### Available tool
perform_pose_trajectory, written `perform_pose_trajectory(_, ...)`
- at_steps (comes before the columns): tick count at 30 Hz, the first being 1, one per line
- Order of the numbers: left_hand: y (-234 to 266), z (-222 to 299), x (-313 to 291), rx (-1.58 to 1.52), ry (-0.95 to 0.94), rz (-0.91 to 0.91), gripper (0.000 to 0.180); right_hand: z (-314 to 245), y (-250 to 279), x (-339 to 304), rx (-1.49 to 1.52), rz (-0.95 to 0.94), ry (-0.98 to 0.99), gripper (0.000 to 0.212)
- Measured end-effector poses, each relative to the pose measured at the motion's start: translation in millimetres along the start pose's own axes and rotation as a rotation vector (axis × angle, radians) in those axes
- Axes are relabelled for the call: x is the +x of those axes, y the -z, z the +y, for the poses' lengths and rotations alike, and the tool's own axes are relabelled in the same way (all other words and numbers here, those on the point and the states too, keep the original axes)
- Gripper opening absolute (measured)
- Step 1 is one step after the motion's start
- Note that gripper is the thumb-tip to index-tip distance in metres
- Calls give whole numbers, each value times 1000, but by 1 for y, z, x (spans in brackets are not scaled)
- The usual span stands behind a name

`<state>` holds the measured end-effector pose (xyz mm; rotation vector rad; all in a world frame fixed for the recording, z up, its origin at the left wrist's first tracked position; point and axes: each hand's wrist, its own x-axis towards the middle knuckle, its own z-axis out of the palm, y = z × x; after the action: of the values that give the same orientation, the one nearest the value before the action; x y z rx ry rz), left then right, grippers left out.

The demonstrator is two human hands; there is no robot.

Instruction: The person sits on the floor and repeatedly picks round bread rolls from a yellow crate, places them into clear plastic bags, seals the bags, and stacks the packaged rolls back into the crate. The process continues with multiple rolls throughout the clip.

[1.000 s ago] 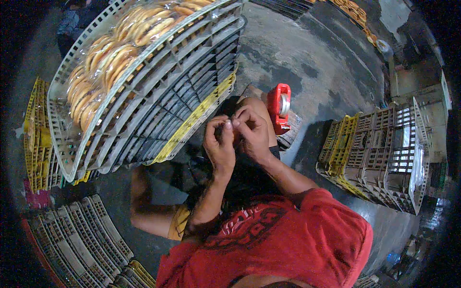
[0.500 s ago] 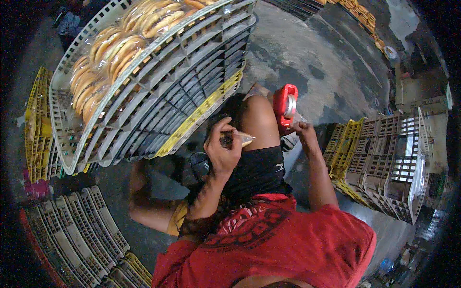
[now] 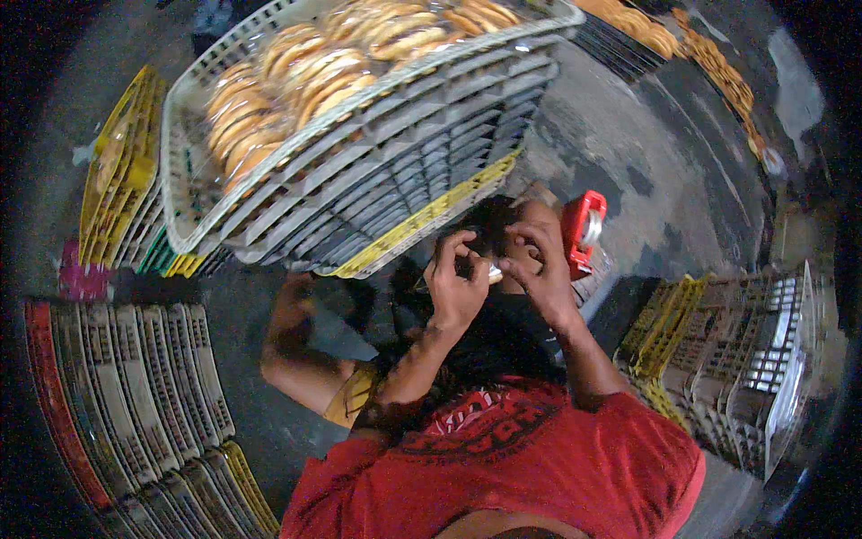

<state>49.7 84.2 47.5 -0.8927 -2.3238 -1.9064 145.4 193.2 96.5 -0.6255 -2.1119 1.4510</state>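
One small pale thing (image 3: pixel 495 273) sits at the thumb side of the left hand (image 3: pixel 459 283), above the person's lap; it is too small and blurred to identify. The left hand's fingers curl round toward the thumb, pinching the thing. The right hand (image 3: pixel 546 269) faces it just to the right, index finger bent and thumb pointing at the pale thing; whether its fingers touch the thing, one cannot tell. Behind the right hand shows a bare knee (image 3: pixel 537 216).

Just beyond the right hand stands a red dispenser (image 3: pixel 574 232) with a silver tape roll (image 3: pixel 591 226) in it. The person wears a red shirt (image 3: pixel 539 467) with a dark print on the chest.

To the left of the hands and farther off rises a tall stack of crates. Its top crate (image 3: pixel 373 121), pale grey, carries clear bags of bread (image 3: pixel 332 83), which run from near its left end to its far right corner. Low in the stack is a yellow crate (image 3: pixel 433 214).

More yellow crates (image 3: pixel 117 171) stand past the stack's left end. At the lower left are rows of grey crates (image 3: pixel 135 386), with a red crate (image 3: pixel 65 395) along their left edge. On the right, near the right elbow, stands another stack (image 3: pixel 718 350), grey and yellow. Loose bread (image 3: pixel 723 72) lies far off at the upper right, beyond the grey floor (image 3: pixel 646 135).
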Motion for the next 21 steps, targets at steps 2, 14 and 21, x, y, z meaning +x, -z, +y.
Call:
perform_pose_trajectory(2, 12, 1, -1, -111, 177, 69, 33, 11, -7, 0, 2, -143, 99, 35)
perform_pose_trajectory(14, 122, 65, 54, -563, 299, 48, 55, -124, -52, 34, -317, -63, 450, 53)
perform_pose_trajectory(21, 266, 122, 193, 663, -375, -54, 35, -183, -59, 112, 271, -301, 404, 75)
